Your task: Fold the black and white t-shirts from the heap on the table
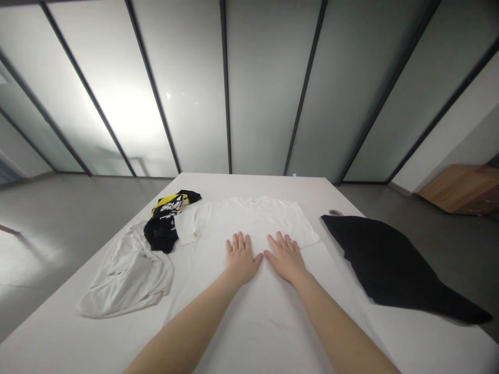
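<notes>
A white short-sleeved T-shirt (257, 218) lies spread flat on the white table (249, 182), its neckline toward the far edge and its sleeves out to both sides. My left hand (241, 259) rests palm down on the middle of the shirt, fingers spread. Beside it, my right hand (286, 258) also lies flat on the cloth with its fingers apart. The two thumbs point toward each other with a small gap between them. Neither hand grips anything. Part of the shirt's lower body is hidden under my forearms.
Left of the shirt lie a crumpled white garment (132, 272) and a black garment with a yellow and white print (161, 234). A black garment (393, 265) lies on the right, with a small roll of tape (336, 212) behind it. Frosted glass panels (265, 88) stand beyond the table.
</notes>
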`<action>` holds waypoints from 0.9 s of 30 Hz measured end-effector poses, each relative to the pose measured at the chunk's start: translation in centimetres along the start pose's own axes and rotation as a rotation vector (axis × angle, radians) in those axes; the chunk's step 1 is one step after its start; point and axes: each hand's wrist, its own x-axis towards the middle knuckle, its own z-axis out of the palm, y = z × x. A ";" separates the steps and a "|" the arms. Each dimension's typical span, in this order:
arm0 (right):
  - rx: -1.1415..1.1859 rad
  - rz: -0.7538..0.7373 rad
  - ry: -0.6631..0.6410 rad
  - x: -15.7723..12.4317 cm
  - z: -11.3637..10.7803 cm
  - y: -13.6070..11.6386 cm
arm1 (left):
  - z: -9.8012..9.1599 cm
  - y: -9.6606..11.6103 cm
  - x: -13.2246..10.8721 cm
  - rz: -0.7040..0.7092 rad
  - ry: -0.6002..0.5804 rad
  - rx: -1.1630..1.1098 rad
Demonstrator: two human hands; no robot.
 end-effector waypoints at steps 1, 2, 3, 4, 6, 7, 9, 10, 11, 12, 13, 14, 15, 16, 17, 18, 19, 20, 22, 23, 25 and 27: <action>0.000 0.000 0.006 -0.1 -0.1 0.1 | -0.1 -0.1 0.0 0.006 -0.003 -0.001; -0.001 -0.003 0.012 -0.1 -0.2 0.1 | -0.2 -0.2 0.0 0.012 -0.002 -0.001; -0.001 -0.006 0.017 -0.1 -0.2 0.2 | -0.3 -0.3 -0.1 0.025 -0.003 0.001; -0.001 -0.007 0.019 -0.1 -0.3 0.2 | -0.5 -0.3 -0.2 0.056 -0.008 0.002; 0.006 -0.006 0.017 -0.1 -0.3 0.3 | -0.8 -0.5 -0.6 0.190 -0.033 0.004; 0.011 -0.005 0.015 -0.1 -0.2 0.3 | -0.9 -0.5 -0.9 0.280 -0.050 0.003; 0.016 -0.002 0.010 0.0 0.0 0.3 | -1.0 -0.5 -1.7 0.430 -0.081 -0.002; 0.014 -0.003 0.008 0.1 0.1 0.3 | -0.9 -0.5 -2.1 0.464 -0.094 -0.006; 0.008 -0.004 0.007 0.1 0.2 0.4 | -0.9 -0.5 -2.4 0.472 -0.105 -0.009; 0.002 -0.005 0.008 0.2 0.2 0.4 | -0.9 -0.4 -2.7 0.467 -0.115 -0.013; -0.004 -0.004 0.012 0.2 0.3 0.4 | -0.8 -0.4 -2.8 0.455 -0.124 -0.019; -0.007 -0.001 0.019 0.2 0.2 0.5 | -0.7 -0.4 -2.7 0.440 -0.129 -0.029; -0.008 0.001 0.029 0.2 0.2 0.5 | -0.6 -0.5 -2.5 0.423 -0.126 -0.052; -0.007 0.002 0.038 0.2 0.1 0.5 | -0.6 -0.6 -2.1 0.397 -0.115 -0.093; -0.003 0.003 0.046 0.1 0.0 0.5 | -0.6 -0.8 -1.5 0.355 -0.092 -0.158; 0.001 0.003 0.050 0.1 -0.1 0.5 | -0.6 -1.1 -0.7 0.292 -0.058 -0.251; 0.005 0.002 0.052 0.1 -0.2 0.5 | -0.8 -1.6 0.2 0.206 -0.013 -0.376; 0.008 0.001 0.052 0.0 -0.3 0.5 | -1.2 -2.2 1.1 0.107 0.043 -0.519; 0.012 0.005 0.050 0.0 -0.4 0.5 | -2.3 -4.0 2.8 -0.127 0.181 -0.822; 0.012 0.008 0.051 0.0 -0.4 0.5 | -3.1 -5.2 3.4 -0.212 0.265 -0.932; 0.009 0.012 0.058 0.0 -0.3 0.5 | -4.9 -8.2 4.1 -0.374 0.473 -0.954; 0.005 0.010 0.074 0.0 -0.2 0.5 | -6.8 -11.5 4.0 -0.416 0.570 -0.871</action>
